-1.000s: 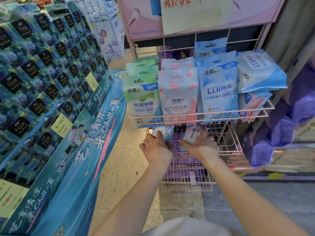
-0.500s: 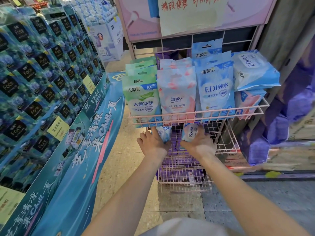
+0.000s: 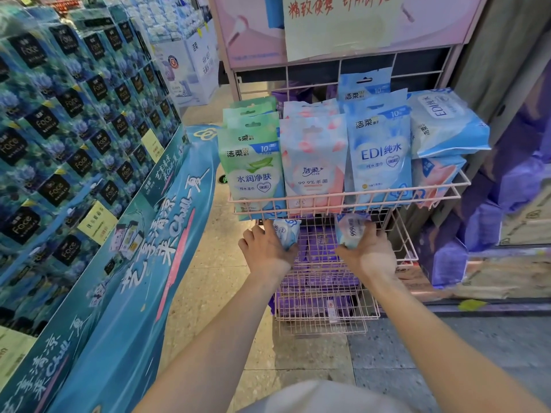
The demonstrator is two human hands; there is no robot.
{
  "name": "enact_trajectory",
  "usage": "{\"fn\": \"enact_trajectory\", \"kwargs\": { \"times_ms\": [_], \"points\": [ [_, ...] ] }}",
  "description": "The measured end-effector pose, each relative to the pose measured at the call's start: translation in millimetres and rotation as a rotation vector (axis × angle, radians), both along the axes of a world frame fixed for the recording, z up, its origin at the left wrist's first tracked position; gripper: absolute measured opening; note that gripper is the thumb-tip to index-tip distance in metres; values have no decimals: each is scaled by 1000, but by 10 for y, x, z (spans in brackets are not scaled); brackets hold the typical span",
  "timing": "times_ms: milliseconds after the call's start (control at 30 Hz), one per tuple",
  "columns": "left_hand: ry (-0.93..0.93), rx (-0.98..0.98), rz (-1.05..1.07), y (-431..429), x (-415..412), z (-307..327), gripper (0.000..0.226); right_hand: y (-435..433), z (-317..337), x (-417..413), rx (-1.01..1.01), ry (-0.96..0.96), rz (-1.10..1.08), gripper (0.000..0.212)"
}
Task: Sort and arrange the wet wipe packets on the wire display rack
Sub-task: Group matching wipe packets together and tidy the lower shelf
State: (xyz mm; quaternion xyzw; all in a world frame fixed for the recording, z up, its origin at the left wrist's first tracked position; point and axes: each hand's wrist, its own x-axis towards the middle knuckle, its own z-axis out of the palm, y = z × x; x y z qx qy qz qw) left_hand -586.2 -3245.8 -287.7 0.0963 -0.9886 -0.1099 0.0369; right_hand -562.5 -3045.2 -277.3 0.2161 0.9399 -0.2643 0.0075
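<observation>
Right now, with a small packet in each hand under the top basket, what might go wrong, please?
The large blue pack lies tilted on the pink packs at the top basket's right end and seems to jut past the wire; a knock could tip it off.
The left hand and right hand grip the left packet and right packet just under the front rail, so lifting may catch the wire.
No hand is free to steady the upright rows.

We see through one wide-angle camera worn on our head, facing forward and tilted down, near the pink wire rack [image 3: 348, 201] that fills the upper middle, with a blue display stand [image 3: 140, 263] at our left and the shop floor [image 3: 208, 287] beneath.
</observation>
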Motion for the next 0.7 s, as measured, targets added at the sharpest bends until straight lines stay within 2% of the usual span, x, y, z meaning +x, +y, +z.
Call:
{"fn": "enact_trajectory", "kwargs": {
  "times_ms": [233,400,500,700],
  "points": [
    [-28,-38,-6,-5,-29,21,87,121,-19,-19,-22,-20,-5,92],
    [-3,-25,-150,-44,-78,31,82,132,-23,-35,-10,-46,-6,97],
    [39,55,-255,-79,-102,30,82,134,-45,-22,-6,-27,2,98],
    [22,94,-393,-327,-159,94,78,148,-94,7,32,2,21,98]
  ]
}}
